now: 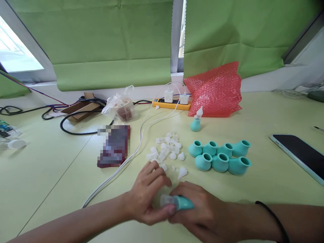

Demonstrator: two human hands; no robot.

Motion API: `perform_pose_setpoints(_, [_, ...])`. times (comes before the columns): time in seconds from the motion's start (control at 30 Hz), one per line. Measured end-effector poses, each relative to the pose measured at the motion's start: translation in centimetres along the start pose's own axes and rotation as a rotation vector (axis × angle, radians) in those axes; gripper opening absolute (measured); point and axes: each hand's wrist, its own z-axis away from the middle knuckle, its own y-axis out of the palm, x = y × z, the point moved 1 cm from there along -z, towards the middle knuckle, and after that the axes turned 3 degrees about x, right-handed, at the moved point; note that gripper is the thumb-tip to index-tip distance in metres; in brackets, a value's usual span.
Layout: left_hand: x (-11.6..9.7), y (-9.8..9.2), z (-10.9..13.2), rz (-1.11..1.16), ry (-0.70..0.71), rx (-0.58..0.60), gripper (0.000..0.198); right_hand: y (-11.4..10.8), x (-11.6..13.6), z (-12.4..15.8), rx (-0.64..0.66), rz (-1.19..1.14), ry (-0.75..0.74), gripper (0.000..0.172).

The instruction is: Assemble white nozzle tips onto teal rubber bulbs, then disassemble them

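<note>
My right hand (194, 206) is closed around a teal squeeze bulb (185, 203), held on its side near the front of the table. A clear plastic tube (167, 200) sits at the bulb's mouth, facing left. With its thumb against this tube and its fingers curled above, my left hand (150, 195) grips it; motion blurs the spot. Beyond my hands lies a loose pile of translucent plastic nozzle parts (165, 148). To the right, several teal bulbs (220, 162) stand in two rows, mouths up. Behind them, one bulb with a clear nozzle fitted (195, 124) stands upright.
A red bubble-wrap bag (215, 91) lies at the back beside an orange power strip (172, 104) with white chargers. White cables (136, 148) cross the table. A phone (301, 155) lies at right; a blurred-out dark red item (113, 146) and a wrapped tape roll (124, 109) at left.
</note>
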Motion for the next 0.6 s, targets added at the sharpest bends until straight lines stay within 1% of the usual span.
perform_pose_setpoints(0.03, [-0.4,0.3,0.0,-0.023,0.057,0.018,0.020,0.2,0.0,-0.1,0.023,0.089,-0.060,0.021])
perform_pose_setpoints(0.1, [-1.0,0.7,0.2,-0.082,0.155,0.046,0.024,0.7,0.0,-0.1,0.042,0.237,-0.128,0.019])
perform_pose_setpoints(0.17, [-1.4,1.0,0.3,-0.082,0.155,0.099,0.030,0.9,0.0,0.0,0.038,0.305,-0.150,0.020])
perform_pose_setpoints(0.23, [-1.4,1.1,0.4,0.033,0.053,0.201,0.032,1.0,-0.1,0.2,0.044,0.311,-0.145,0.020])
perform_pose_setpoints(0.33, [-1.1,0.9,0.3,0.344,-0.200,0.396,0.032,0.9,0.0,0.4,0.080,0.254,-0.111,0.024])
perform_pose_setpoints(0.4, [-1.0,0.7,0.1,0.550,-0.371,0.486,0.034,0.7,0.0,0.5,0.069,0.205,-0.094,0.027])
perform_pose_setpoints(0.43, [-1.0,0.6,0.0,0.638,-0.439,0.504,0.036,0.7,0.0,0.5,0.054,0.183,-0.090,0.027])
perform_pose_setpoints(0.5, [-1.0,0.5,-0.2,0.779,-0.549,0.502,0.040,0.7,-0.1,0.6,0.024,0.144,-0.086,0.029])
perform_pose_setpoints(0.6, [-1.1,0.6,-0.4,0.923,-0.661,0.479,0.043,0.7,-0.1,0.4,0.008,0.092,-0.080,0.031])
